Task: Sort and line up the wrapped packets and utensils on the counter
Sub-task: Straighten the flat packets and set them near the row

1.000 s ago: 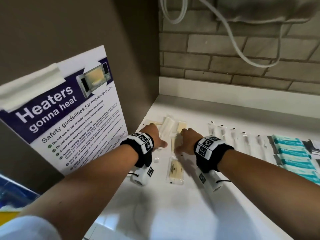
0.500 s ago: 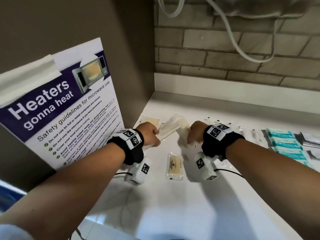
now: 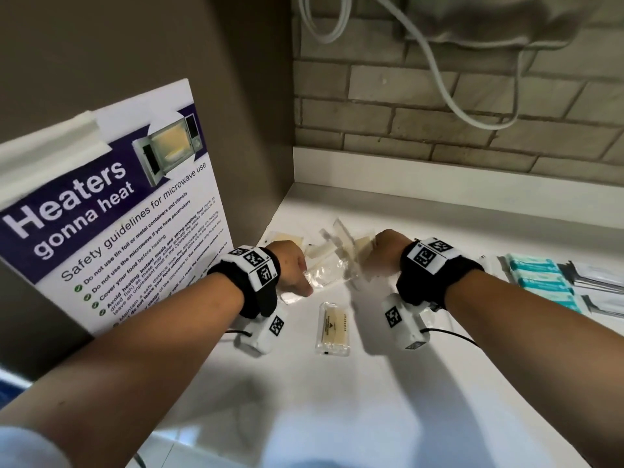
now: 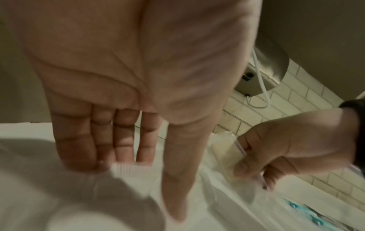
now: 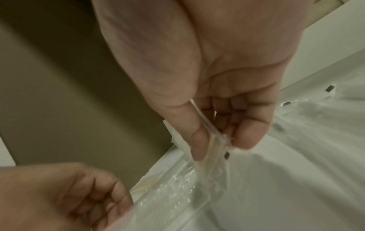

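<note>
My left hand [image 3: 293,268] pinches a clear wrapped packet [image 3: 326,275] by its crimped end, held just above the white counter [image 3: 371,400] near the back left corner. The same grip shows in the right wrist view, left hand [image 5: 82,195] on the packet [image 5: 173,193]. My right hand [image 3: 381,251] pinches a small bunch of clear packets with cream contents [image 3: 347,241] between thumb and fingers [image 5: 245,137]. One more cream packet [image 3: 332,327] lies flat between my wrists. Another [image 3: 283,238] lies in the corner.
A microwave safety poster [image 3: 118,214] leans on the grey side wall at left. Teal packets [image 3: 540,282] and dark silvery packets [image 3: 601,275] lie in a row at the right. A brick wall with a white cable [image 3: 449,96] closes the back.
A second ago both hands were down on the packets on the counter. They have since lifted packets up and drawn slightly apart, each holding its own.
</note>
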A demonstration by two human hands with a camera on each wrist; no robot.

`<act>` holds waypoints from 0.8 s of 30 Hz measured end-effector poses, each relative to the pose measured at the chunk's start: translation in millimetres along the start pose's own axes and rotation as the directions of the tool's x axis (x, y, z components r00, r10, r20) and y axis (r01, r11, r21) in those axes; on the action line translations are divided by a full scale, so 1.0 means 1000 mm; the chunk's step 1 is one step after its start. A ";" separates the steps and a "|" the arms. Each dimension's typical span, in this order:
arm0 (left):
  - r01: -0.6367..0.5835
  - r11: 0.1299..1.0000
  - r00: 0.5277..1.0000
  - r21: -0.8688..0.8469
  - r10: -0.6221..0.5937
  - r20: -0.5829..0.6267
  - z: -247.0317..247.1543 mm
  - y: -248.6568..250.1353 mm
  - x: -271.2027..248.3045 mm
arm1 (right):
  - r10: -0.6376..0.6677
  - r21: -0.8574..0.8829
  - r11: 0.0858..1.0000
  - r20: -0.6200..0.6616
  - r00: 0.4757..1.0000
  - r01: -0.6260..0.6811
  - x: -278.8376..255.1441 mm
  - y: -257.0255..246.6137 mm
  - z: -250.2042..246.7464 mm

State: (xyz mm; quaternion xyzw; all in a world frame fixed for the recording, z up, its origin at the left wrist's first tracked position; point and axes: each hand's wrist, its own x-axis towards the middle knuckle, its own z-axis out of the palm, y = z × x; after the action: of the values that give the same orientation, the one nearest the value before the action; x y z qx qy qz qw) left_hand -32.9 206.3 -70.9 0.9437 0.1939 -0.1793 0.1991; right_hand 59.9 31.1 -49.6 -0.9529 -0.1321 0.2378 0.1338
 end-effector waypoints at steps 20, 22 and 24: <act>0.084 0.956 0.996 0.283 -0.076 -0.038 -0.014 -0.014 0.116 | -0.005 -0.144 0.989 0.056 0.998 0.013 0.010 -0.005 0.012; 0.048 0.974 0.995 0.220 -0.026 -0.100 -0.018 -0.006 0.088 | 0.004 -0.152 0.988 0.083 0.997 0.008 0.013 -0.008 0.014; 0.013 0.994 0.990 0.106 0.002 -0.144 -0.016 -0.003 0.080 | -0.013 -0.163 0.986 0.057 0.998 0.022 0.015 -0.012 0.016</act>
State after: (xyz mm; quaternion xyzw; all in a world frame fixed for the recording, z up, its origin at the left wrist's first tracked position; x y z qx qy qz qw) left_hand 38.3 239.5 -91.6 0.9630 0.2005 -0.1212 0.1332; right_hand 63.1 50.3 -65.8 -0.9525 -0.1631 0.2515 0.0536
